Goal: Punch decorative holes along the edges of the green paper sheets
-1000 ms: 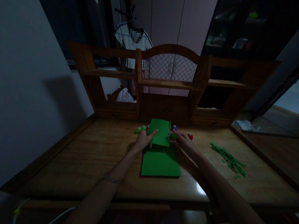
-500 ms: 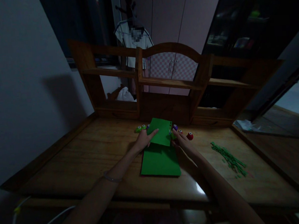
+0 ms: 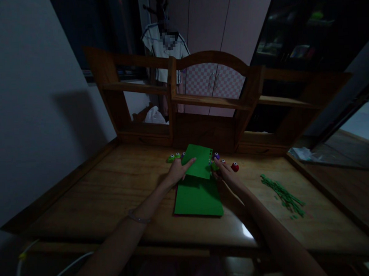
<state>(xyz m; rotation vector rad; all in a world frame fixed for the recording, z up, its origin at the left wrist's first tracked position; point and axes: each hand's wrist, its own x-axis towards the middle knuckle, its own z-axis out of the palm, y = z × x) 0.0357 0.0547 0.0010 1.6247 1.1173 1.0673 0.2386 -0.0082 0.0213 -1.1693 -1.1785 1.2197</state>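
Note:
My left hand (image 3: 177, 170) grips the left edge of a green sheet of paper (image 3: 199, 158), thumb flat on top. The sheet is raised and slightly tilted above a stack of green paper (image 3: 198, 199) on the table. Small dark cut-outs run down the sheet's right edge. At that edge my right hand (image 3: 226, 173) is closed on a small green craft punch (image 3: 214, 166), partly hidden by the fingers. A purple punch (image 3: 216, 156) and a red punch (image 3: 235, 167) stand close by. Two light green punches (image 3: 171, 158) sit beyond my left hand, beside another partly covered by the sheet.
A pile of thin green paper strips (image 3: 283, 194) with small scraps lies on the right of the wooden table (image 3: 121, 183). A wooden shelf unit (image 3: 202, 128) rises along the back edge. A white cable (image 3: 64, 271) hangs by the front left.
Both hands stay nearly still at the sheet and the punch. The view has shifted very slightly.

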